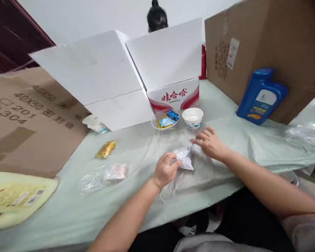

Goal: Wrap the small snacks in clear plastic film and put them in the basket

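Note:
My left hand (pixel 166 169) pinches the left side of a small see-through plastic packet (pixel 184 159) with whitish contents, lying on the cloth-covered table. At the packet's upper right corner is my right hand (pixel 210 144), its thumb and forefinger closed on something thin that I cannot make out. Just beyond stand a paper cup (pixel 193 117) with a blue pattern and a shallow see-through bowl (pixel 155 123) with blue and yellow wrapped packets (pixel 167 120) in it. Left of my left hand lie another packet (pixel 117 172) with pinkish contents and crumpled plastic (pixel 91 179).
White cartons (pixel 173 96) stand at the back, with a person's head (pixel 156 19) behind them. Brown cardboard boxes (pixel 28 119) flank both sides. A blue bottle (pixel 261 98) leans at right; a yellow-wrapped packet (pixel 106 149), tipped cup (pixel 96 124) and pale yellow bag (pixel 18 199) are at left.

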Motion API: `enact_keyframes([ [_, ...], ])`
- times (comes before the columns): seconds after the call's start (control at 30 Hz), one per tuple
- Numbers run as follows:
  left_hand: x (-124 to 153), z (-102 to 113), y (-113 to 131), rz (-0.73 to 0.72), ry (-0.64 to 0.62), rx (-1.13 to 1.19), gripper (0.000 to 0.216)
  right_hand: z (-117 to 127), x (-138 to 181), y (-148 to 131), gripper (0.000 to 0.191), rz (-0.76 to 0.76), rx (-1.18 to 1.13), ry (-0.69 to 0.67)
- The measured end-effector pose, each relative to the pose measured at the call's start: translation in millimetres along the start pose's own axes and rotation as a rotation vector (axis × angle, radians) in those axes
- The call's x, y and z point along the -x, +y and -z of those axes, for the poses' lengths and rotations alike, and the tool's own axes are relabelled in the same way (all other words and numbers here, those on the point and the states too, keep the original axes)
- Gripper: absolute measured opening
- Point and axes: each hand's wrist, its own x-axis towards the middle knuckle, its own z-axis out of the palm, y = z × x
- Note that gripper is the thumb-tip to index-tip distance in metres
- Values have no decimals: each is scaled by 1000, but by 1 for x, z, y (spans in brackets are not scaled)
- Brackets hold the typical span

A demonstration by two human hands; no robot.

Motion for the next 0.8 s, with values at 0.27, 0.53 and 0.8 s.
enact_keyframes([
  [0.27,-1,9,13,86,-29,37,17,-15,9,17,40,-227,-221,24],
  [0.53,-1,3,10,152,-174,76,35,-11,0,-42,42,-216,-687,31],
  [0.8,2,11,-10,634,8,268,3,-3,3,-15,11,-413,-747,26],
])
